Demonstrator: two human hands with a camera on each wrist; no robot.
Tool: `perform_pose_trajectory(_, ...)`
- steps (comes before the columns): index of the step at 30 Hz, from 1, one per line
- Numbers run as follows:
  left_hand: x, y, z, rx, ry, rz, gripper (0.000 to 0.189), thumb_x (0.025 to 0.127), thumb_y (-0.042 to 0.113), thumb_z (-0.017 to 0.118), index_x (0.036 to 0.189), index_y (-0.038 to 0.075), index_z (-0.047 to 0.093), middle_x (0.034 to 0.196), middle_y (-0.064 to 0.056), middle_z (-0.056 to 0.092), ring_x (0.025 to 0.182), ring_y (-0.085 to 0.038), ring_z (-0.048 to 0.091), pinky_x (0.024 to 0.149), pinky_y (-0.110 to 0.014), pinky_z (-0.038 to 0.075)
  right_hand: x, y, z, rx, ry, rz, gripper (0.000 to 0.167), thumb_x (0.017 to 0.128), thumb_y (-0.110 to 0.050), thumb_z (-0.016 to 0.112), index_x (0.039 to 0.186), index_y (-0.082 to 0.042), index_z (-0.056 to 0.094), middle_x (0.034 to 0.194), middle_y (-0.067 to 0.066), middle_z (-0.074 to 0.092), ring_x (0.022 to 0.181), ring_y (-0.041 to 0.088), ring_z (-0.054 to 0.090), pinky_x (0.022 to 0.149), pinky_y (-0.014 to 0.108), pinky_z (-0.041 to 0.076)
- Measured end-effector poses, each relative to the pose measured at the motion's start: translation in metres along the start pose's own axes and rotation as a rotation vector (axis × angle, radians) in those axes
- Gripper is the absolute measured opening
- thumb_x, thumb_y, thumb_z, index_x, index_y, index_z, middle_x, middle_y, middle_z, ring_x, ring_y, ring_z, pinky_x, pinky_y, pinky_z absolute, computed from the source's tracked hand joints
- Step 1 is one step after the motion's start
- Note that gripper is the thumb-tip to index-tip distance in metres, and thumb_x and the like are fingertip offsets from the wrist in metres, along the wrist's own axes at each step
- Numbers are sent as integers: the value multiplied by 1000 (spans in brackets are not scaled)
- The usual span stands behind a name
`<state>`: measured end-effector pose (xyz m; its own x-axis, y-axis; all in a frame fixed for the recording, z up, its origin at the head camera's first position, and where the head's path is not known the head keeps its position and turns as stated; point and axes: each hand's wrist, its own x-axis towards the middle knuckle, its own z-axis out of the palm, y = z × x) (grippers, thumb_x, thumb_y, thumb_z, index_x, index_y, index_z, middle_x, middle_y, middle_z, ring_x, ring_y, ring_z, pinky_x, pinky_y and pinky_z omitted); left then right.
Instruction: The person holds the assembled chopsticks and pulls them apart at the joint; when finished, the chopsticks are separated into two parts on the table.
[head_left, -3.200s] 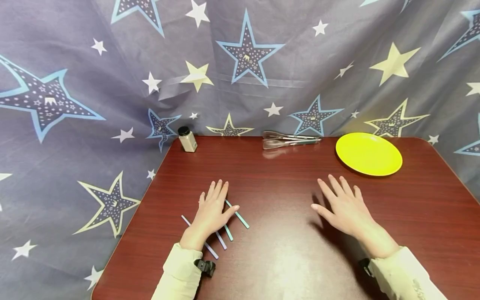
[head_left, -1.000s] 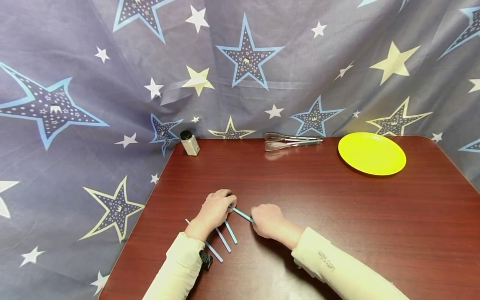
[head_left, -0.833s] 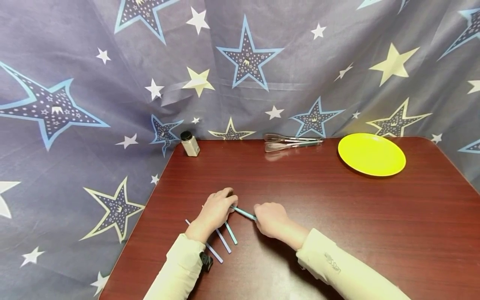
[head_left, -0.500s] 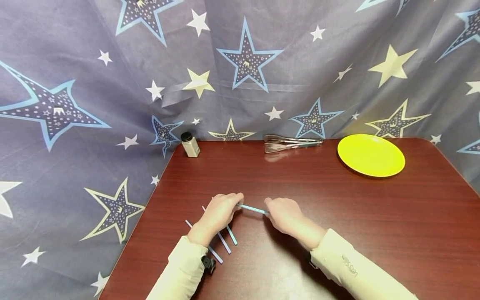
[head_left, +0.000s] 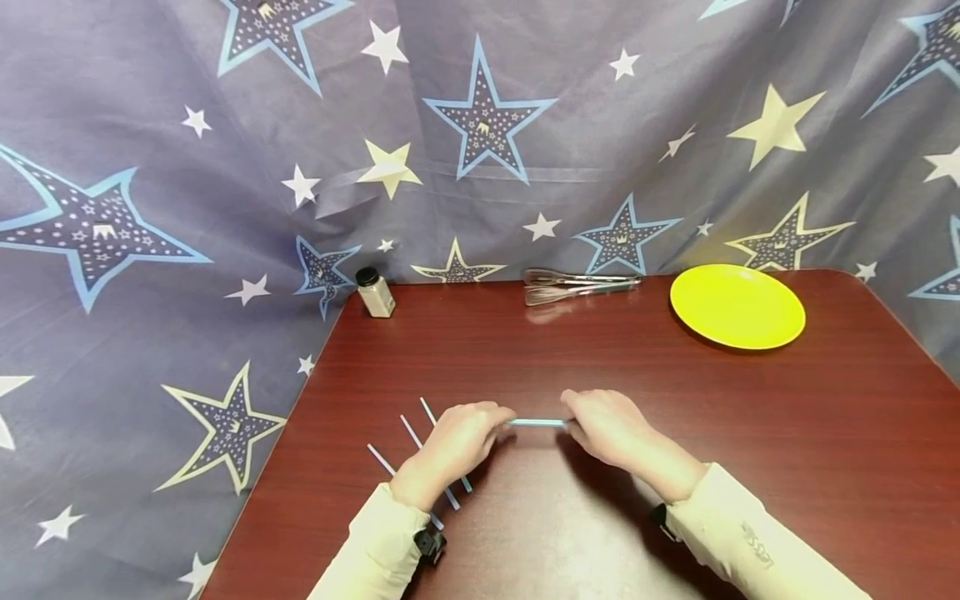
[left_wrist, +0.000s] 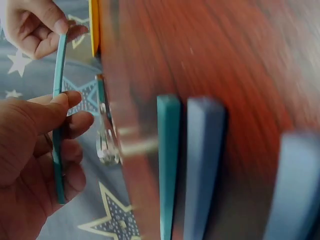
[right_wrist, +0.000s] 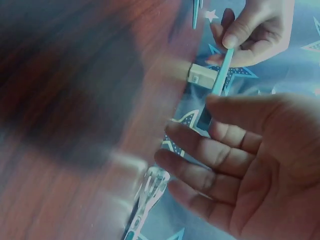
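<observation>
In the head view, a thin teal chopstick (head_left: 537, 422) is held level above the table between both hands. My left hand (head_left: 461, 437) pinches it between thumb and fingers; in the left wrist view one end of the chopstick (left_wrist: 58, 170) runs down along the curled fingers. Thumb and index finger of my right hand (head_left: 615, 429) pinch the opposite end, its other fingers loosely bent in the right wrist view. Below the left hand and forearm lie another teal chopstick (head_left: 428, 411) and two lilac ones, a nearer lilac chopstick (head_left: 408, 431) and an outer lilac chopstick (head_left: 380, 457), partly covered.
A jar with a black lid (head_left: 376, 296) stands at the table's back left corner. Metal tongs (head_left: 577, 289) lie along the back edge, and a yellow plate (head_left: 737, 307) sits at the back right. A star-patterned curtain (head_left: 480, 208) hangs behind the table (head_left: 600, 350).
Both hands, at first flat and apart, have taken hold of the teal chopstick. It has been lifted, carried rightward and turned from slanting to level, with the right hand moving farthest right.
</observation>
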<state>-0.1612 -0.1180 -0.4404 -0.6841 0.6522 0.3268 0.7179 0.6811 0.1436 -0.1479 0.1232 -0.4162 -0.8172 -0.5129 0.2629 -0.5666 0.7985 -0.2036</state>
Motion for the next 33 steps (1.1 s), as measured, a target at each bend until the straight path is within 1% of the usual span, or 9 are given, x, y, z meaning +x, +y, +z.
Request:
perform_pose_trajectory(3, 3, 8, 2, -8, 0, 17, 8, 89, 16, 70, 97, 19, 68, 77, 8, 62, 69, -12, 62, 59, -31, 50, -4, 4, -3, 28, 1, -37, 30, 78, -17, 80, 77, -13, 50, 60, -10, 48, 51, 14, 50, 49, 33, 41)
perform_pose_trajectory(7, 10, 21, 4, -44, -13, 28, 9, 90, 16, 68, 99, 19, 67, 81, 8, 66, 72, -13, 65, 59, -33, 50, -9, 6, -3, 82, 8, -86, 29, 82, -22, 78, 76, -16, 50, 61, -13, 44, 53, 7, 41, 50, 27, 37)
perform_pose_trajectory(11, 18, 34, 6, -76, -37, 38, 9, 95, 19, 62, 102, 21, 68, 88, 9, 69, 78, -11, 67, 63, -33, 52, -12, 7, -1, 123, 49, -146, 25, 86, -21, 74, 76, -19, 51, 63, -15, 45, 55, 5, 41, 51, 25, 38)
perform_pose_trajectory(15, 25, 44, 8, -115, -40, 48, 9, 98, 24, 58, 98, 20, 67, 85, 11, 67, 75, -8, 64, 64, -30, 51, -18, 9, -3, 135, 78, -159, 25, 87, -21, 72, 75, -20, 51, 63, -14, 43, 55, 5, 40, 51, 25, 38)
perform_pose_trajectory(19, 30, 49, 10, -162, -49, 45, 9, 98, 24, 58, 95, 19, 66, 78, 12, 62, 67, -3, 56, 61, -25, 48, -24, 12, -6, 128, 81, -152, 26, 88, -21, 71, 74, -21, 50, 64, -14, 42, 54, 5, 37, 50, 24, 35)
perform_pose_trajectory(23, 34, 53, 11, -209, -61, 23, 9, 97, 24, 60, 92, 18, 66, 73, 12, 58, 62, -3, 50, 58, -24, 44, -29, 15, -7, 129, 93, -163, 26, 89, -20, 70, 74, -22, 49, 64, -15, 41, 54, 3, 36, 49, 22, 33)
perform_pose_trajectory(25, 35, 55, 12, -226, -53, 15, 9, 96, 24, 62, 93, 19, 68, 74, 12, 61, 63, -3, 52, 59, -25, 46, -31, 17, -7, 138, 112, -168, 25, 88, -18, 71, 74, -22, 50, 64, -16, 40, 54, 2, 36, 49, 21, 33)
perform_pose_trajectory(28, 37, 56, 13, -254, -33, 17, 10, 95, 24, 63, 96, 20, 72, 81, 12, 68, 70, -1, 59, 65, -25, 49, -34, 20, -8, 154, 142, -172, 24, 87, -16, 72, 74, -23, 53, 63, -17, 38, 54, 1, 36, 49, 21, 33)
perform_pose_trajectory(33, 40, 56, 14, -300, -12, 33, 12, 95, 21, 63, 99, 18, 74, 89, 11, 72, 78, -2, 64, 72, -23, 51, -37, 23, -9, 160, 182, -188, 15, 87, -15, 72, 79, -23, 61, 68, -18, 50, 57, 0, 43, 50, 23, 39)
